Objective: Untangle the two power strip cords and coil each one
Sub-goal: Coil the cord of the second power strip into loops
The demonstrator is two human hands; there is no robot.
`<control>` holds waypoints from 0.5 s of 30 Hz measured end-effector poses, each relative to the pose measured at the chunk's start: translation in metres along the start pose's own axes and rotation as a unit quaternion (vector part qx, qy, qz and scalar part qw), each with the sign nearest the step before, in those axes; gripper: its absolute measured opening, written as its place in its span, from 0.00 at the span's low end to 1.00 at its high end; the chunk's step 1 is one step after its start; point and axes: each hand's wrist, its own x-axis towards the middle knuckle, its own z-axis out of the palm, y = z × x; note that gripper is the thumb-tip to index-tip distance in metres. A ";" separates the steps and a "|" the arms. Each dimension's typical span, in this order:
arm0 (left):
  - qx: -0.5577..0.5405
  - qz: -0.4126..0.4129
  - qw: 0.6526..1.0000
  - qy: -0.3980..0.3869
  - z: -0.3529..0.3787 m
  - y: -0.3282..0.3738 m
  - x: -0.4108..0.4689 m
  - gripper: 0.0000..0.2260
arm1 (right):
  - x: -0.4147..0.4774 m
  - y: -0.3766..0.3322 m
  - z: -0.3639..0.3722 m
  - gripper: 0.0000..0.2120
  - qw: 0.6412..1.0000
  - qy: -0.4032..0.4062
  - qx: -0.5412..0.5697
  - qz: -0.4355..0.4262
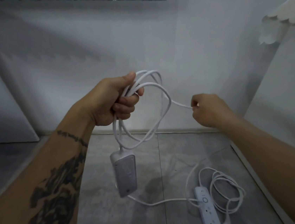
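White cord (169, 101), light, springy, likely slippery, hangs coiled from the left hand's (117, 100) tight fist at centre, with its heavier power strip (125, 175) dangling at 6 o'clock, the right hand (209, 110) pinching the tail at 3 o'clock, and the second power strip (208, 213) on the floor at 5 o'clock.

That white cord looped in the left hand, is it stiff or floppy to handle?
Probably floppy: the cord sags in loose loops from the left hand. The hanging power strip likely weighs it down, so it may swing.
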 end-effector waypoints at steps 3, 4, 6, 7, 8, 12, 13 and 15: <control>-0.057 0.071 0.994 0.053 0.003 0.008 0.001 0.14 | -0.005 0.008 0.017 0.06 0.993 -0.063 -0.085 -0.052; -0.074 0.092 0.990 0.074 0.002 0.012 0.000 0.14 | -0.010 0.013 0.026 0.06 0.990 -0.074 -0.088 -0.076; -0.089 0.119 0.984 0.101 -0.001 0.016 -0.003 0.14 | -0.024 0.027 0.047 0.08 0.989 -0.101 -0.059 -0.092; -0.085 0.124 0.983 0.107 -0.003 0.017 -0.004 0.14 | -0.030 0.036 0.056 0.08 0.988 -0.121 -0.044 -0.086; -0.078 0.125 0.983 0.110 -0.003 0.017 -0.006 0.14 | -0.037 0.045 0.066 0.08 0.985 -0.147 -0.040 -0.076; -0.046 0.125 0.986 0.104 0.001 0.015 -0.005 0.14 | -0.063 0.073 0.100 0.08 0.973 -0.225 -0.047 -0.010; -0.047 0.129 0.985 0.106 0.001 0.016 -0.004 0.14 | -0.070 0.079 0.108 0.09 0.971 -0.234 -0.040 -0.001; -0.059 0.139 0.982 0.112 -0.002 0.020 -0.005 0.14 | -0.084 0.089 0.122 0.13 0.969 -0.246 -0.009 0.013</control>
